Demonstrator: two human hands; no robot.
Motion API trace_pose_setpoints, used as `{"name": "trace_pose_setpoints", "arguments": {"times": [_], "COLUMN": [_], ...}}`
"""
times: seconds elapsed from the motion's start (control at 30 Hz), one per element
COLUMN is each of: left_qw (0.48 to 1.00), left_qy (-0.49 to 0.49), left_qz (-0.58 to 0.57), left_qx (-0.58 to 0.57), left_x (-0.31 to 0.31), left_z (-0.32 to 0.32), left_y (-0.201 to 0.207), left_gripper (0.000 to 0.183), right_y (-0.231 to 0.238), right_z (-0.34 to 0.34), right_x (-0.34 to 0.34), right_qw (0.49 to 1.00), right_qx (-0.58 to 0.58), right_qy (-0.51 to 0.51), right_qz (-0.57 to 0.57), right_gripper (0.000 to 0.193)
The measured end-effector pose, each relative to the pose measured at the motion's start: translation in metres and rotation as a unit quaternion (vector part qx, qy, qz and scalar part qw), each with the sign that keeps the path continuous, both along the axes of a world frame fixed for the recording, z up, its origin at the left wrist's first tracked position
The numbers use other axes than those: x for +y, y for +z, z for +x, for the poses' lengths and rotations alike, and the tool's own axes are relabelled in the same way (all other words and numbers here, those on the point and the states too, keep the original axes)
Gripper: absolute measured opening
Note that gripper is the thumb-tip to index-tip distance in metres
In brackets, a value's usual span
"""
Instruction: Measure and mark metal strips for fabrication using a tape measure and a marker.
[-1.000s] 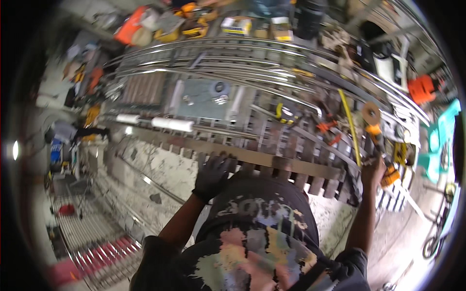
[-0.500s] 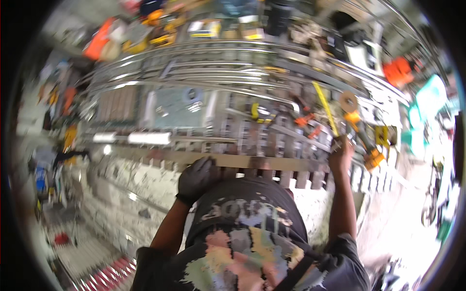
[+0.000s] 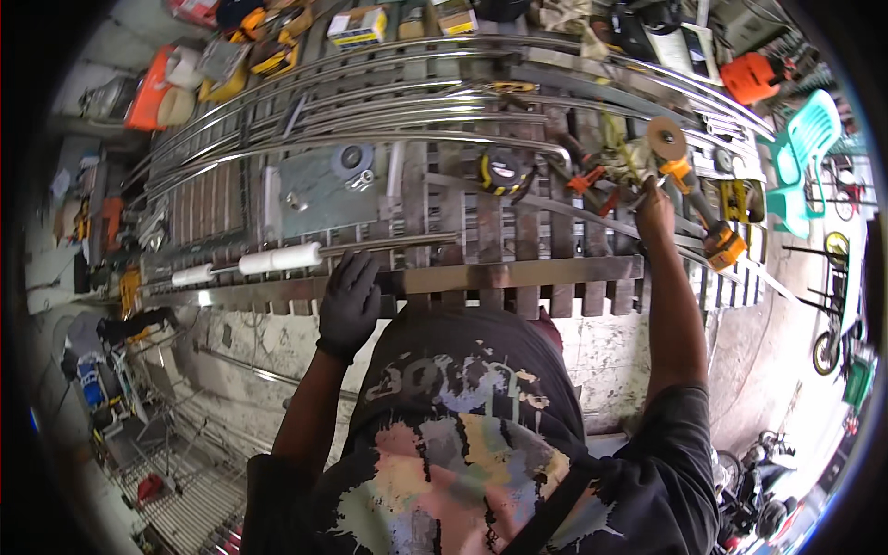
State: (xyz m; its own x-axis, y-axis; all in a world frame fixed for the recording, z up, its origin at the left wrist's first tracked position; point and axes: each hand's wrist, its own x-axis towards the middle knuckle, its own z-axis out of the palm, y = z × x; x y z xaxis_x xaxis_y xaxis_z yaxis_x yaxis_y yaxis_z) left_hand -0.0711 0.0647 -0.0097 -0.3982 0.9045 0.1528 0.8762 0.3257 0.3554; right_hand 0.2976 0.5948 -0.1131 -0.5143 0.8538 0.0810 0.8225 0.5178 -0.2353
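Observation:
My left hand [image 3: 350,303], in a black glove, lies flat with fingers spread on a long flat steel bar [image 3: 518,275] at the near edge of a slatted metal workbench [image 3: 481,231]. My bare right hand [image 3: 655,211] reaches far forward at the right. It touches an orange and yellow angle grinder [image 3: 689,180] lying on the bench, just below the grinder's disc [image 3: 666,139]. Its fingers are hidden behind the hand, so its grip is unclear. My dark printed shirt fills the lower middle.
Long bent steel pipes [image 3: 370,102] cross the bench's far side. A yellow tape measure [image 3: 500,170], a grey plate [image 3: 319,194], a rod with white sleeves [image 3: 277,257] and orange clamps [image 3: 592,178] lie on the slats. A green plastic chair [image 3: 805,148] stands at right.
My right hand has moved forward from the bench's near right edge up to the angle grinder. My left hand has stayed on the flat bar. The view has shifted slightly.

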Motion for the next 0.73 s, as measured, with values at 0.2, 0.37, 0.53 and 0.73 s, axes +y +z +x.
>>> {"name": "trace_pose_setpoints", "arguments": {"times": [0.2,0.37,0.53,0.73], "left_qw": [0.995,0.998,0.994,0.964], "left_qy": [0.091,0.013,-0.038,-0.111], "left_qz": [0.012,0.001,-0.016,-0.205], "left_qx": [-0.031,-0.061,0.098,0.130], "left_x": [0.010,0.046,0.099,0.128], "left_z": [0.001,0.000,-0.005,-0.019], "left_y": [0.024,0.000,-0.037,-0.112], "left_gripper": [0.040,0.037,0.053,0.052], "right_y": [0.023,0.099,0.134,0.119], "right_z": [0.021,0.020,-0.026,-0.044], "right_x": [0.000,-0.078,-0.182,-0.250], "right_qw": [0.996,0.994,0.974,0.955], "right_qx": [0.011,0.091,0.198,0.262], "right_qy": [0.018,-0.009,-0.021,0.056], "right_qz": [0.083,0.061,-0.108,-0.124], "right_gripper": [0.027,0.023,0.022,0.034]}}
